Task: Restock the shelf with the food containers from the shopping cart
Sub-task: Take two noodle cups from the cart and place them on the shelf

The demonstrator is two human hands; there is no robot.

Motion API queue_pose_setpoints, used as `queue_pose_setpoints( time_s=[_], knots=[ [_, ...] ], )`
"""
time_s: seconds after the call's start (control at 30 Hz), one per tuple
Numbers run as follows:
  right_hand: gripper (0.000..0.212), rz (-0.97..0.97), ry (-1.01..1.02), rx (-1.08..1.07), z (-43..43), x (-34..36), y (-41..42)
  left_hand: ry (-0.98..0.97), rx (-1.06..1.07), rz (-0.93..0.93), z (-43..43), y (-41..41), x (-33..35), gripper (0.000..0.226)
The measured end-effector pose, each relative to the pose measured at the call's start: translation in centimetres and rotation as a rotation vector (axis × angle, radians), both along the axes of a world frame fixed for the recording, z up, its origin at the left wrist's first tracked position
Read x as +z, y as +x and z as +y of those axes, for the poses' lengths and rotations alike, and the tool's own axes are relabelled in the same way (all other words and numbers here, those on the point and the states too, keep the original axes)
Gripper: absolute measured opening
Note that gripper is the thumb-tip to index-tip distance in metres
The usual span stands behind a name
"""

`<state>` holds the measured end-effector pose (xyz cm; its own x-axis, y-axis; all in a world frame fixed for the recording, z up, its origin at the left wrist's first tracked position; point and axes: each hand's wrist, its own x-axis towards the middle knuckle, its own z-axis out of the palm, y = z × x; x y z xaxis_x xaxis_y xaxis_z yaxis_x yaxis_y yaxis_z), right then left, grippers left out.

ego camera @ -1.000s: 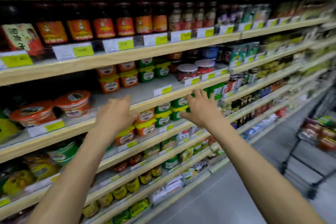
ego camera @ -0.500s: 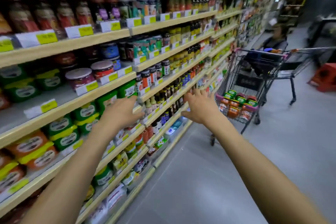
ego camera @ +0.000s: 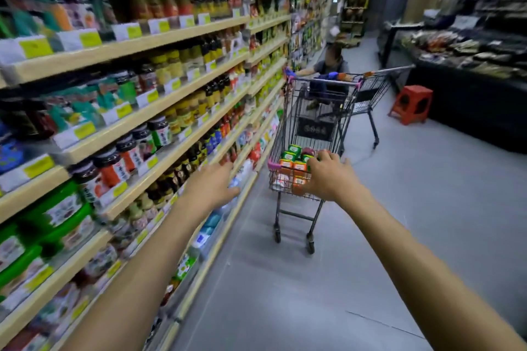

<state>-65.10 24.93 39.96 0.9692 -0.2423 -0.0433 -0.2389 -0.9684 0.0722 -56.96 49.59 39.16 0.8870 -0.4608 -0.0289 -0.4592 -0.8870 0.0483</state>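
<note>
The long shelf (ego camera: 159, 37) fills the left side of the aisle, packed with jars and tubs, and the shopping cart (ego camera: 288, 122) stands on the grey floor just beside its lower boards, with a second cart (ego camera: 370, 91), a crouching person (ego camera: 332, 65) and a red stool (ego camera: 412, 104) farther down. The green and orange food containers (ego camera: 291, 157) sit stacked in the near end of the cart's basket. Both hands are empty, fingers loosely spread: the left hand (ego camera: 212, 186) hangs before the shelf's lower boards, the right hand (ego camera: 328, 177) at the containers, touching or not I cannot tell.
</note>
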Motion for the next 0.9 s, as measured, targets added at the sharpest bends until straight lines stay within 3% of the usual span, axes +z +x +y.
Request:
queue_pose_setpoints(
  time_s=[0.3,0.43,0.6,0.9],
  knots=[
    [0.064,0.005,0.075,-0.137,-14.1,-4.8,10.4,-0.021,-0.193,0.05,-16.3,13.4,-3.3,0.058],
    [0.067,0.014,0.156,-0.144,-20.7,-7.9,15.5,-0.004,-0.223,0.051,-23.0,18.7,-6.2,0.045],
    [0.074,0.099,0.197,-0.118,-28.6,-10.9,22.6,0.031,-0.176,0.15,-30.7,25.0,-9.2,0.049],
    [0.063,0.214,0.284,-0.055,-37.0,-16.6,35.3,-0.015,-0.033,0.32,-39.1,35.8,-15.1,0.043]
  ],
)
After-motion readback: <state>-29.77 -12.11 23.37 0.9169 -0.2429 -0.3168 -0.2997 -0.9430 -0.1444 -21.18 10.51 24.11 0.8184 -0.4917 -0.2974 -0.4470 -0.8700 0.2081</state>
